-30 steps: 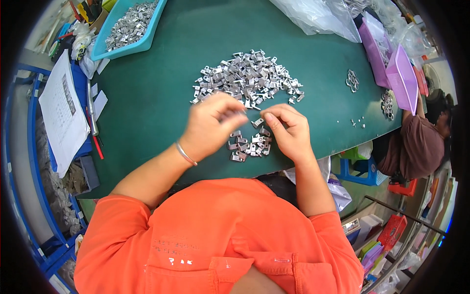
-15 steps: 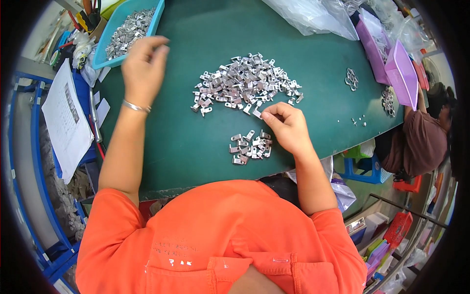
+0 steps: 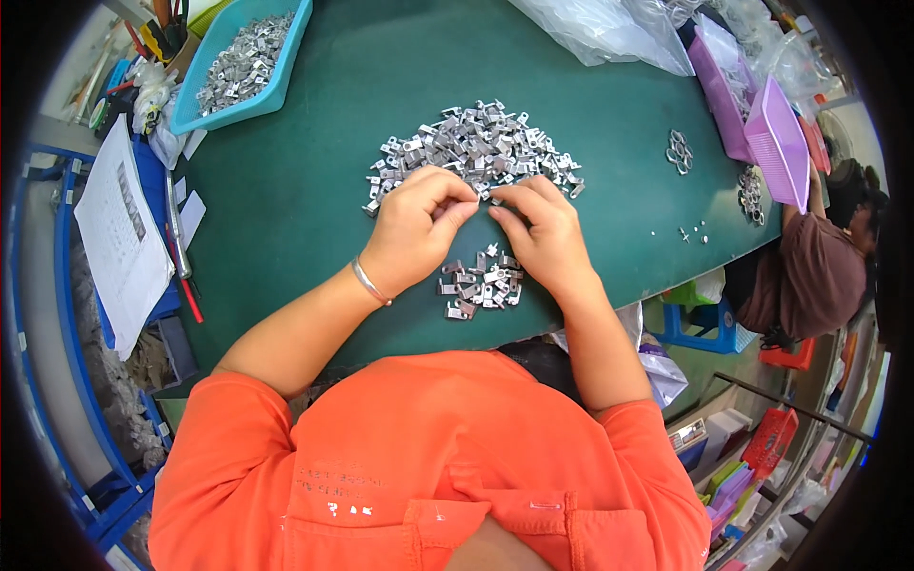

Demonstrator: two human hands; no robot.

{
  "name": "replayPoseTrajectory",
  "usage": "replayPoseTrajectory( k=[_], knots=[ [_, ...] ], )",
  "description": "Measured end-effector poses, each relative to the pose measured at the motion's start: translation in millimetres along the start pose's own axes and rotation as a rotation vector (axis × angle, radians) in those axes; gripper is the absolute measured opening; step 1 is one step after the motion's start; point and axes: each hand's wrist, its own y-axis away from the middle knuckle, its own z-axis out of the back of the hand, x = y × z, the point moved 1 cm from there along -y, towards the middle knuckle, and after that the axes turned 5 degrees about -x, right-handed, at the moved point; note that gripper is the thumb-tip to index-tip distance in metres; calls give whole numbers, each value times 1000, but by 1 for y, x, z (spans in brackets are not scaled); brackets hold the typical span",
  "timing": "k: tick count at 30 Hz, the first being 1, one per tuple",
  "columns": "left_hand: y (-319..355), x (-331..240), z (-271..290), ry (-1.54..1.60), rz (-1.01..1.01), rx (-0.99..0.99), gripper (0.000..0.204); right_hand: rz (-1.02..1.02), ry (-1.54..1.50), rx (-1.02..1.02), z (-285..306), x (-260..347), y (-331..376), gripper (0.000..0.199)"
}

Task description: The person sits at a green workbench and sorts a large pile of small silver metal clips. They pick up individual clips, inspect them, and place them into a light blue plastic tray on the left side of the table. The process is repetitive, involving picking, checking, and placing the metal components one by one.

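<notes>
Head view of a person in an orange shirt seated at a green table (image 3: pixel 314 190). The left hand (image 3: pixel 414 228) and the right hand (image 3: pixel 543 228) meet fingertip to fingertip at the near edge of a large heap of small metal parts (image 3: pixel 476 147); the fingers appear pinched together on a piece from the heap, though the piece itself is too small and too hidden to make out. A smaller cluster of metal parts (image 3: pixel 481 285) lies just below the hands, near the table's front edge. The parts look stiff, light and smooth, with bent edges, so each is probably best taken between thumb and forefinger across its flat faces. The table covering appears matt and even. A blue tray of similar parts (image 3: pixel 243 62) sits at the far left, purple baskets (image 3: pixel 762 133) at the far right, clear plastic bags (image 3: pixel 609 29) beyond. Another person (image 3: pixel 809 266) works at the right.
</notes>
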Motion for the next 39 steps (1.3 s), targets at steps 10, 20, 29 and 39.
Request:
replayPoseTrajectory(
  k=[10, 20, 29, 39],
  knots=[
    [16, 2, 6, 891, 713, 86, 10, -756, -828, 109, 18, 1, 6, 10],
    [31, 5, 15, 698, 418, 182, 9, -746, -1040, 152, 32, 2, 18, 10],
    [28, -7, 13, -177, -128, 137, 19, -53, -91, 194, 13, 9, 9, 6],
    [13, 13, -1, -346, -259, -47, 17, -783, -735, 359, 27, 5, 4, 9]
  ],
)
